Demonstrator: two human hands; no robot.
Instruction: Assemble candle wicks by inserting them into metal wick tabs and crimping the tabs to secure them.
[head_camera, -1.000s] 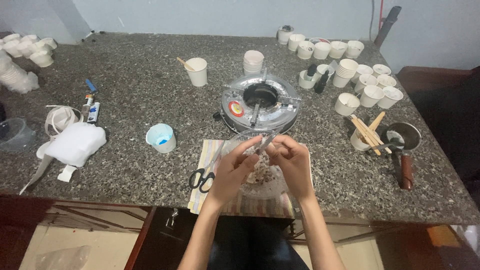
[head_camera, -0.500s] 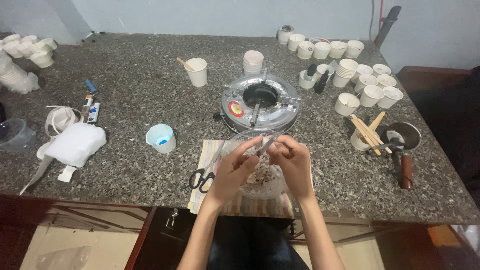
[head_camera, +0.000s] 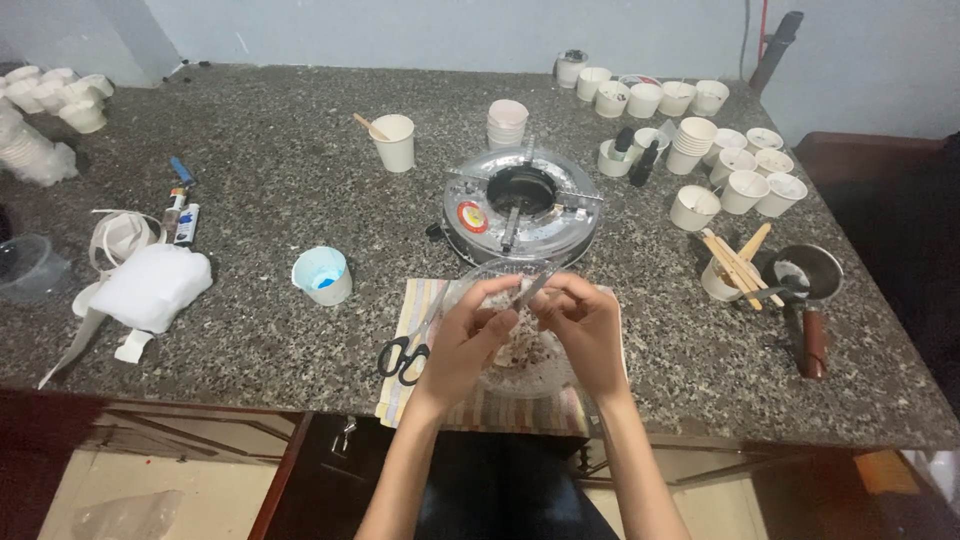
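My left hand (head_camera: 468, 338) and my right hand (head_camera: 588, 328) meet over a clear glass bowl (head_camera: 520, 365) with pale crumbly bits inside. Both pinch a small thin object (head_camera: 527, 290) held between the fingertips above the bowl; I cannot tell what it is. The bowl rests on a striped cloth (head_camera: 480, 405) at the near edge of the granite counter (head_camera: 280, 170). Black-handled scissors (head_camera: 405, 352) lie on the cloth just left of my left hand.
A round metal burner (head_camera: 520, 208) sits behind the bowl. A blue-lined cup (head_camera: 322, 275) stands to the left, several white cups (head_camera: 735, 165) at the back right, a cup of wooden sticks (head_camera: 732, 265), a small pan (head_camera: 800, 285), and a white bundle (head_camera: 150, 285) far left.
The hands keep almost the same place over the bowl; the fingers shift slightly around the small object.
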